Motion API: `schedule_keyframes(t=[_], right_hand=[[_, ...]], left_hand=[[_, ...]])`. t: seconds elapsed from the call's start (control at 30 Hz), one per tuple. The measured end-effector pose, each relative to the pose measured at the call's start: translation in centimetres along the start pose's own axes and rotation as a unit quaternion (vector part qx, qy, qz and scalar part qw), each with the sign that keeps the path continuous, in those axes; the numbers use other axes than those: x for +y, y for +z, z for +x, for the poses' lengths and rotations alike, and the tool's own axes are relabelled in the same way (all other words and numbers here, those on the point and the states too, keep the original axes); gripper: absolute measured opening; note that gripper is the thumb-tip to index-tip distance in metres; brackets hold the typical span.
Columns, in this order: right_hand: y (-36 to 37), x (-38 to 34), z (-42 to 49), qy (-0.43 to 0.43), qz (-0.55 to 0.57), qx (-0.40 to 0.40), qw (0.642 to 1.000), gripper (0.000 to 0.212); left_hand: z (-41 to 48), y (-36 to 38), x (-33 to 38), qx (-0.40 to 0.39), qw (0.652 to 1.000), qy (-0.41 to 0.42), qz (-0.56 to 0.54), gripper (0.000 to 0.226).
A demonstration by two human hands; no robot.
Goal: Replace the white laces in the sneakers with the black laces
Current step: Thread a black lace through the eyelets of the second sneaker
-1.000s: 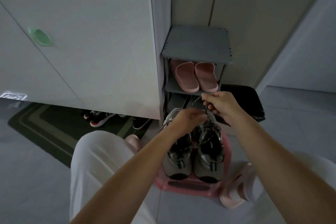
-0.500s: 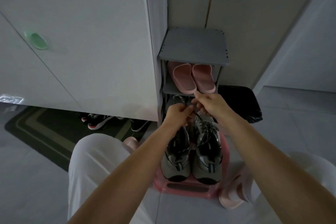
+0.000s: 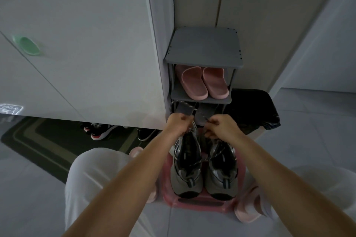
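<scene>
Two grey and black sneakers stand side by side on a pink stool [image 3: 202,203], heels toward me: the left sneaker [image 3: 187,167] and the right sneaker [image 3: 221,169]. A speckled lace [image 3: 199,161] runs loosely across both. My left hand [image 3: 178,124] is closed over the toe end of the left sneaker, pinching a lace strand that rises toward the rack. My right hand [image 3: 221,126] is closed on a lace end just beside it, over the right sneaker's toe. The dim light hides the lace colour.
A grey shoe rack [image 3: 204,48] stands right behind the stool, with pink slippers [image 3: 204,82] on its middle shelf. A black bag [image 3: 252,109] sits to its right, a white cabinet [image 3: 77,44] to its left with shoes [image 3: 102,131] beneath, and a dark mat [image 3: 42,140].
Both hands have come down from the raised position and apart a little, still holding the lace, and now sit at the sneakers' toe ends. The sneakers have not moved.
</scene>
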State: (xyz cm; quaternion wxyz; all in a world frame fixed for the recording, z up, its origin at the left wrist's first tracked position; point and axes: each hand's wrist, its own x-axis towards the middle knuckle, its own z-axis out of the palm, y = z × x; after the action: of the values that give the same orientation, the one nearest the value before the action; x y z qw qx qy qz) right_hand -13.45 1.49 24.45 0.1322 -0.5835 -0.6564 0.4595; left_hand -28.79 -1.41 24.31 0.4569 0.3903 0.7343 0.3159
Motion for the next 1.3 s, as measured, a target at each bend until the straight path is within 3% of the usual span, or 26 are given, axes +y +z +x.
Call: schedule_keyframes(t=[0.1, 0.23, 0.37, 0.5, 0.67, 0.87, 1.0, 1.13, 1.23, 1.3], right_hand=[[1.4, 0.6, 1.1, 0.002, -0.001, 0.044, 0.999, 0.021], [2.8, 0.6, 2.0, 0.002, -0.047, 0.076, 0.996, 0.017], [3.2, 0.6, 2.1, -0.017, -0.144, 0.065, 0.987, 0.019], [3.2, 0.7, 2.6, -0.017, -0.134, 0.048, 0.99, 0.012], [3.5, 1.0, 2.8, -0.013, -0.081, 0.039, 0.996, 0.027], [4.4, 1.3, 2.6, 0.0, -0.163, 0.056, 0.985, 0.017], [4.7, 0.9, 2.3, -0.01, -0.153, 0.048, 0.987, 0.04], [4.9, 0.7, 1.9, -0.008, -0.171, -0.007, 0.985, 0.036], [4.9, 0.7, 1.4, 0.003, -0.154, 0.017, 0.988, 0.055], [4.7, 0.6, 1.2, 0.027, -0.14, 0.035, 0.989, 0.074]], left_hand=[[0.9, 0.7, -2.7, 0.007, 0.984, 0.008, 0.178, 0.023], [1.3, 1.6, -5.3, 0.032, 0.961, 0.022, 0.274, 0.024], [1.8, 2.1, -5.7, 0.026, 0.962, 0.032, 0.269, 0.027], [1.7, 2.3, -5.7, 0.022, 0.965, 0.033, 0.259, 0.027], [1.4, 2.5, -5.8, 0.028, 0.968, 0.037, 0.245, 0.026], [0.7, 2.6, -5.0, 0.043, 0.969, 0.027, 0.241, 0.026], [0.7, 2.6, -4.9, 0.048, 0.963, 0.038, 0.264, 0.027], [1.8, 1.7, -4.6, 0.045, 0.963, 0.013, 0.265, 0.027], [2.1, 0.8, -4.4, 0.023, 0.98, -0.011, 0.196, 0.021], [2.0, 0.3, -4.6, 0.038, 0.995, -0.019, 0.09, 0.013]])
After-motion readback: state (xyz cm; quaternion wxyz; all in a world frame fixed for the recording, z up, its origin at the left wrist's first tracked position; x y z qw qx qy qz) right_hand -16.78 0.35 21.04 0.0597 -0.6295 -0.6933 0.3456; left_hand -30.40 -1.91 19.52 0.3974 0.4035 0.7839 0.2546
